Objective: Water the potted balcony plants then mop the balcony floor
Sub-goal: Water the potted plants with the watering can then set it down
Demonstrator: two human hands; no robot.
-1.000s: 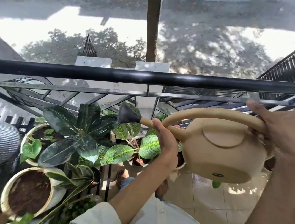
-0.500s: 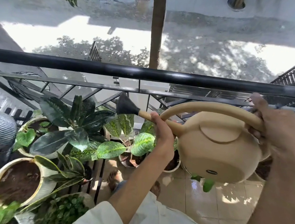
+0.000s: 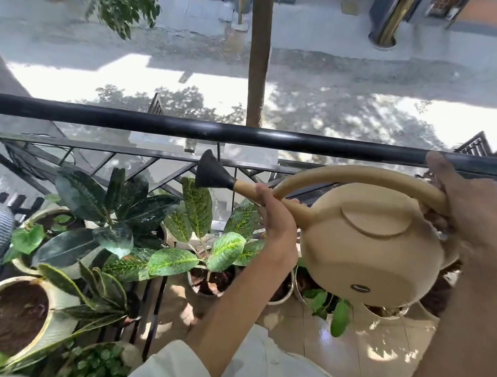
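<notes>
Overhead, both hands (image 3: 277, 223) grip tilted watering can (image 3: 371, 250); pots (image 3: 10, 320) hold soil.

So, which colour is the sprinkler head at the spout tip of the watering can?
Black sprinkler head; the watering can is beige. Head view.

A black railing (image 3: 185, 128) with diagonal bars crosses the view above a beige tiled floor (image 3: 355, 352), dappled with sun. Beyond lies a street (image 3: 329, 104) in bright sunlight and leaf shade, a tree trunk (image 3: 257, 64) rising from it.
</notes>
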